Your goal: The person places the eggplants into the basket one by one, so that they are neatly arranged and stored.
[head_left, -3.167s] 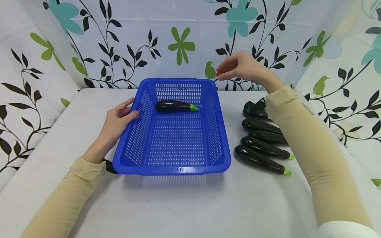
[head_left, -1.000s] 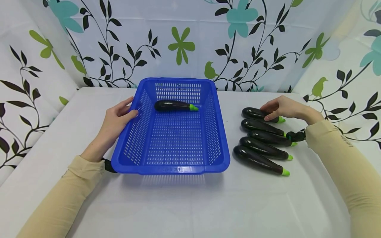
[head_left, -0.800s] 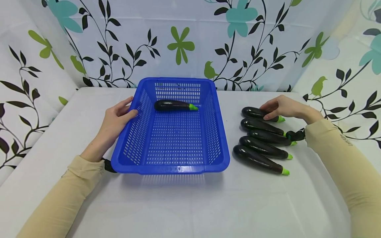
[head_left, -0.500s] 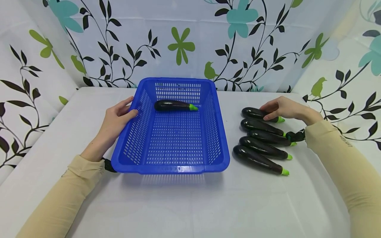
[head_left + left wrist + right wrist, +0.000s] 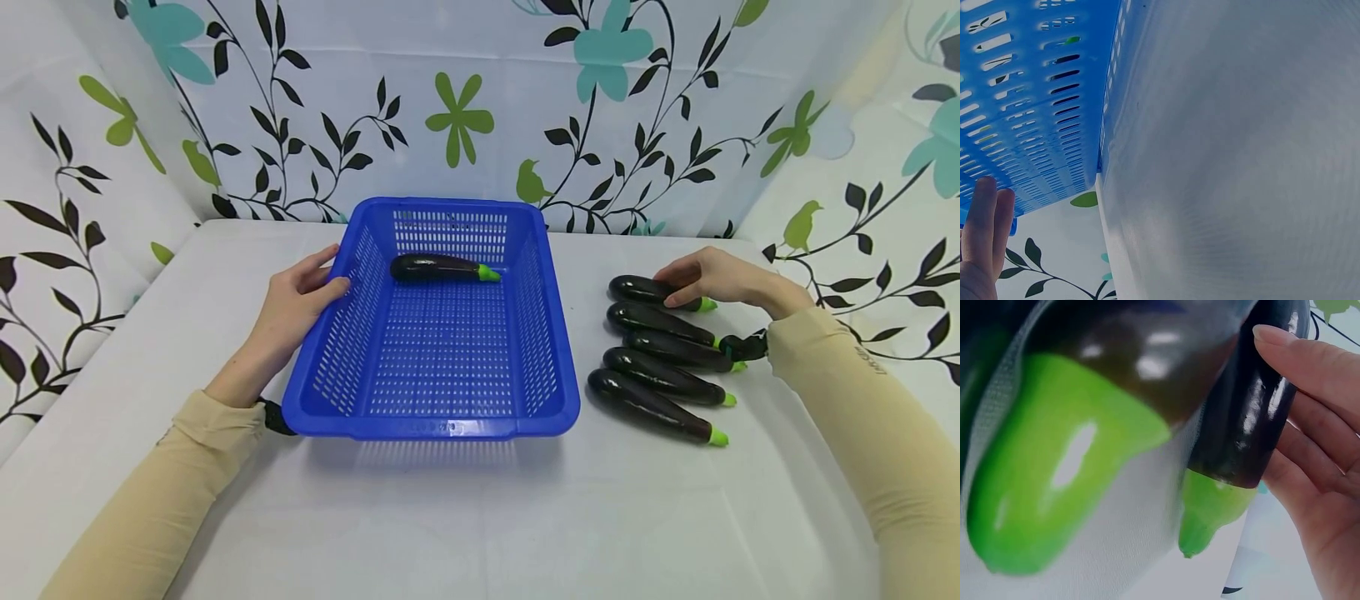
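A blue perforated plastic basket (image 5: 431, 427) stands mid-table, with one dark eggplant (image 5: 435, 267) lying crosswise near its far end. My left hand (image 5: 288, 308) holds the basket's left side, the thumb over the rim; in the left wrist view its fingers (image 5: 984, 215) lie against the outer wall. To the right, several glossy eggplants with green stem ends lie in a column. My right hand (image 5: 720, 277) grips the farthest eggplant (image 5: 637, 288) near its stem end, still on the table. The right wrist view shows the thumb on one side of that eggplant, fingers on the other.
Nearest in the column is an eggplant (image 5: 652, 404) slanting toward the table's right front. A white cloth covers the table (image 5: 450, 525). Behind it hangs a patterned curtain (image 5: 487, 100) with leaves and flowers. A dark strap shows at each wrist.
From above the basket's far right corner, my right hand has moved right and down onto the farthest eggplant. It has stayed there over the last second. Left hand and basket hold their place.
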### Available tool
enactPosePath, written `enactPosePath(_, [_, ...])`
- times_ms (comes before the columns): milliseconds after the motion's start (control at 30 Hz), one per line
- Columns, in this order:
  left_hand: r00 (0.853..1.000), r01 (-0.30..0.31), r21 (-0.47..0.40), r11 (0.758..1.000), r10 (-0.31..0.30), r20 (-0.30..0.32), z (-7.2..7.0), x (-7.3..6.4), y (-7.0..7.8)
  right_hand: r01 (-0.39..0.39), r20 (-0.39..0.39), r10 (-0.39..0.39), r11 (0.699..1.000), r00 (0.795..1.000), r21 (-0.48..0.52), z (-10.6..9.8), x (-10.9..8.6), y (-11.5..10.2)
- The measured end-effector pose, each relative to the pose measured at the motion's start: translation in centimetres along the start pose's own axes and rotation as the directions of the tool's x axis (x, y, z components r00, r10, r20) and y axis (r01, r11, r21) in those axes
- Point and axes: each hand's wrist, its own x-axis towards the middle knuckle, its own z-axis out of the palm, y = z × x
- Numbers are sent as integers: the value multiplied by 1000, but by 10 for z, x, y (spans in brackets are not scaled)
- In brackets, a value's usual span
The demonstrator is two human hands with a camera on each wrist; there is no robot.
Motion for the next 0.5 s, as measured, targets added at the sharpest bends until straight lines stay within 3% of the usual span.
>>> enactPosePath(500, [1000, -4, 1, 1000, 4, -3, 0, -1, 0, 23, 9, -23, 999, 1000, -26, -7, 5, -22])
